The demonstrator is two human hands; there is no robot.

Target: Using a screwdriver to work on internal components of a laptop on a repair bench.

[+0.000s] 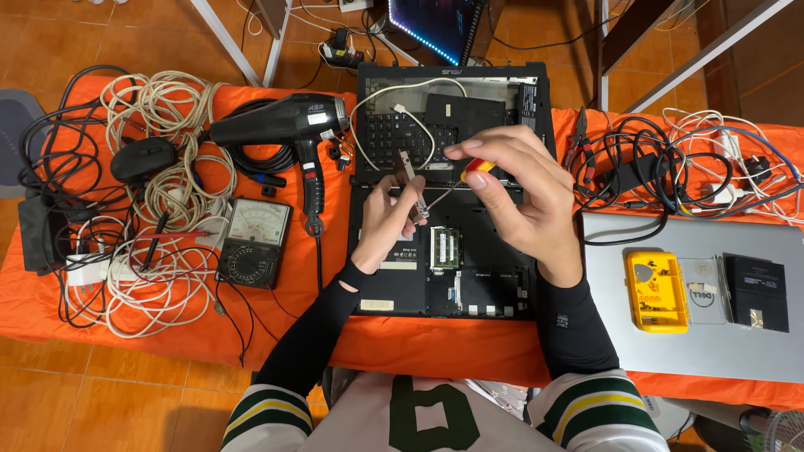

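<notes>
A small metal bracket [408, 182] is pinched in the closed left hand [387, 219] while a screwdriver [459, 180] is gripped by the curled right hand [523, 191] over the opened laptop [452, 251].

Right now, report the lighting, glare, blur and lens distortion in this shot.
Head view: even, soft light with faint shadows; both hands, the left hand and the right hand with the screwdriver, are sharp; slight sheen on the silver laptop lid; the monitor's lit edge glows brightly; wide-angle bending curves the orange cloth edges.
</notes>
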